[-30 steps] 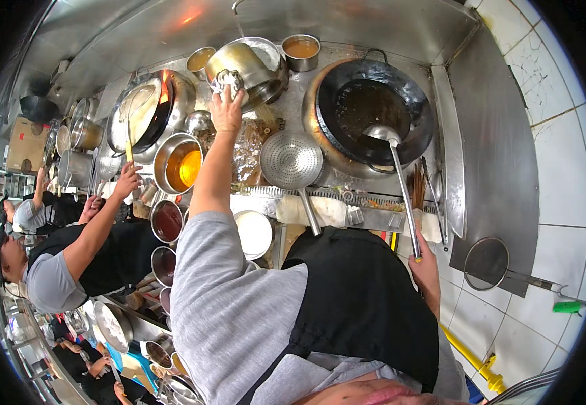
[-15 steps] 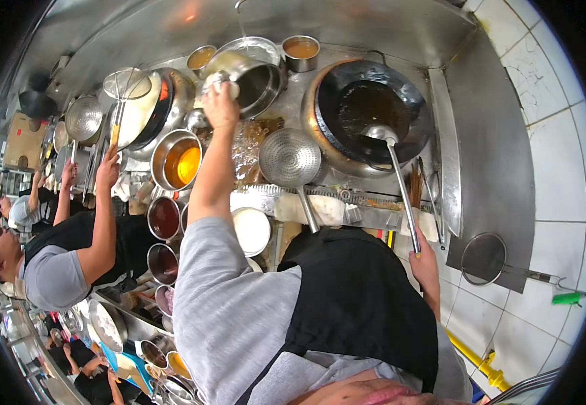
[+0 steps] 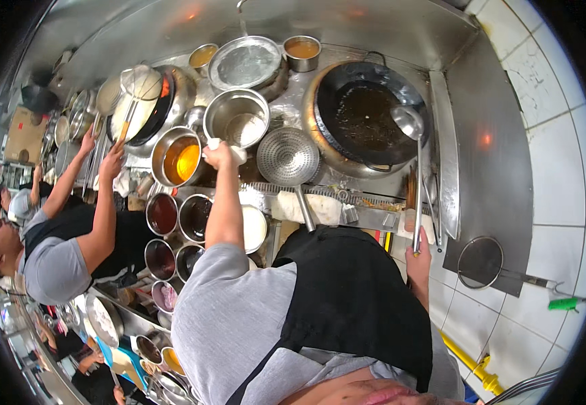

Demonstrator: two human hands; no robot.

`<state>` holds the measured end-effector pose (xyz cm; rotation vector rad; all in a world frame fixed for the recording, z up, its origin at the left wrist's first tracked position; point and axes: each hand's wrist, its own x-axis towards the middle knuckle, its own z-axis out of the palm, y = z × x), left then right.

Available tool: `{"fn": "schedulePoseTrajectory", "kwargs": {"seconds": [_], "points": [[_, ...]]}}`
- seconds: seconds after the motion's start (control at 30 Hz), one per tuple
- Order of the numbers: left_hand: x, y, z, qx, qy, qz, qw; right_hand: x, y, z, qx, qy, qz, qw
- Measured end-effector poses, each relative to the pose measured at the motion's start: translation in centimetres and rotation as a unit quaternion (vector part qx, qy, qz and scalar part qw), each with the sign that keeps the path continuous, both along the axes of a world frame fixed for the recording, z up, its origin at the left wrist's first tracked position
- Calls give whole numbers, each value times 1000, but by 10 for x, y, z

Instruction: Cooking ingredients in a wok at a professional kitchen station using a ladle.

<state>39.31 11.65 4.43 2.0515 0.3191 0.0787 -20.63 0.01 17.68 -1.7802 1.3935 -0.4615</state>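
My left hand (image 3: pixel 219 155) is closed round a folded white cloth (image 3: pixel 239 154) at the near rim of a steel pot (image 3: pixel 213 112). The pot stands upright, its mouth facing up, with a little pale liquid visible at the bottom. My right hand (image 3: pixel 417 262) grips the end of a long-handled ladle (image 3: pixel 417 196). The ladle's bowl rests at the right inner side of a black wok (image 3: pixel 330 101) that holds dark oil or broth. Between the pot and the wok lies a perforated strainer (image 3: pixel 288 156), its handle toward me.
Behind the pot is a round water-filled vessel (image 3: pixel 276 71) under a tap. A pot of orange liquid (image 3: pixel 160 162) and several sauce containers (image 3: pixel 162 214) stand to the left. A co-worker (image 3: pixel 70 260) holds a strainer over another wok. A mesh skimmer (image 3: pixel 480 262) hangs at right.
The steel pot has come from a tilt over the back vessel to upright and nearer me, with my left hand. The ladle's bowl has shifted right and slightly back in the wok.
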Motion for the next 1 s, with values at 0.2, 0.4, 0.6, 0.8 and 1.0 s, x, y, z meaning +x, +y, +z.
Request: {"fn": "schedulePoseTrajectory", "kwargs": {"seconds": [0.2, 0.4, 0.6, 0.8, 1.0], "points": [[-7, -48, 22, -209, 93, 220, 948, 2, -15, -6, 13, -85, 15, 996], [-47, -31, 33, -159, 67, 59, 983, 4, -14, 1, 83, -111, 2, 990], [-198, -23, 45, -205, 93, -304, 926, -20, -35, -9, -6, -126, 14, 992], [-344, -81, 18, -145, 126, -519, 833, -47, -75, -29, -20, -140, 42, 989], [-409, -115, -64, -9, 73, -672, 737, -56, -84, 7, 87, -178, 3, 980]]}}
